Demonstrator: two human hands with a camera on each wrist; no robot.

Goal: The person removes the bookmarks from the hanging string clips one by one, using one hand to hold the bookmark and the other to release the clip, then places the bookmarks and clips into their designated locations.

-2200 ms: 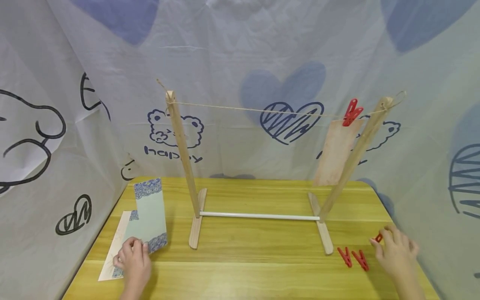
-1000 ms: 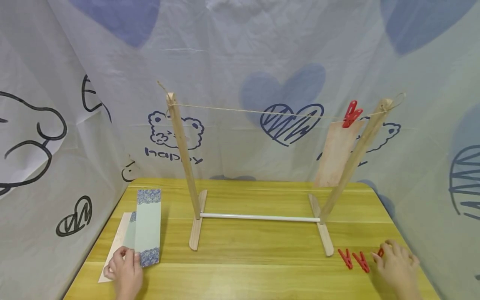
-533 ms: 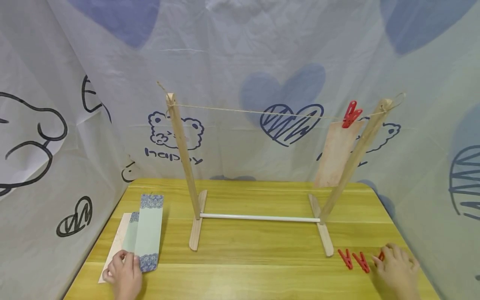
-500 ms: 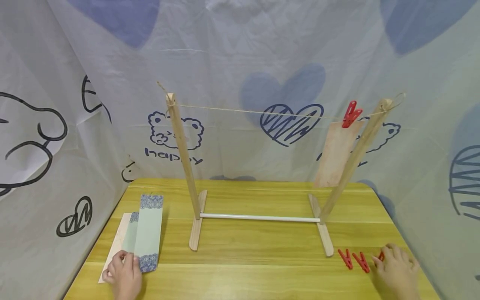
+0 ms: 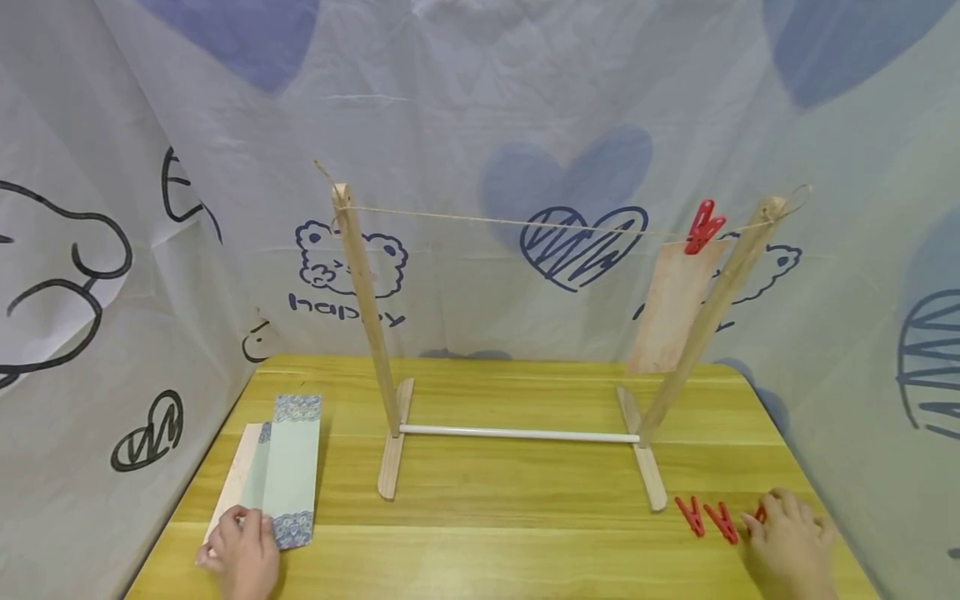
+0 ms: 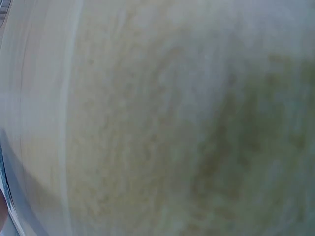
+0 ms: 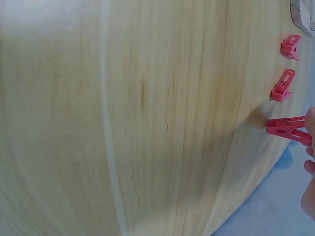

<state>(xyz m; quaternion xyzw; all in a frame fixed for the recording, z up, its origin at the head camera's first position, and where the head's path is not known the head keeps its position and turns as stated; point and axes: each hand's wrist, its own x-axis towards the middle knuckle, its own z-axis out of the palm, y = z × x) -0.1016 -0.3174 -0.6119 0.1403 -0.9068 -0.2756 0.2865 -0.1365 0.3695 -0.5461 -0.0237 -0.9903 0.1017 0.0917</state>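
In the head view my left hand (image 5: 243, 552), fingers curled, pinches the lower left edge of a pale green paper card (image 5: 292, 471) with blue lace-patterned ends. Under and beside it lie a second green card (image 5: 257, 479) and a cream card (image 5: 234, 483), partly hidden by the hand. The left wrist view is blurred and shows mostly table. My right hand (image 5: 793, 537) holds a red clothespin (image 7: 288, 129) between thumb and fingers, its tip close over the table. Two more red clothespins, one (image 5: 690, 516) and another (image 5: 722, 522), lie just left of that hand.
A wooden rack with a left post (image 5: 365, 308), a right post (image 5: 708, 321) and a white crossbar (image 5: 517, 433) stands mid-table. On its string (image 5: 465, 218), a red clothespin (image 5: 703, 229) holds a hanging cream card (image 5: 671, 308). Printed cloth (image 5: 480, 100) surrounds the table.
My left hand has lowered the green card from a raised, tilted position toward the other cards and shifted left. My right hand has come slightly down, still holding the clothespin.
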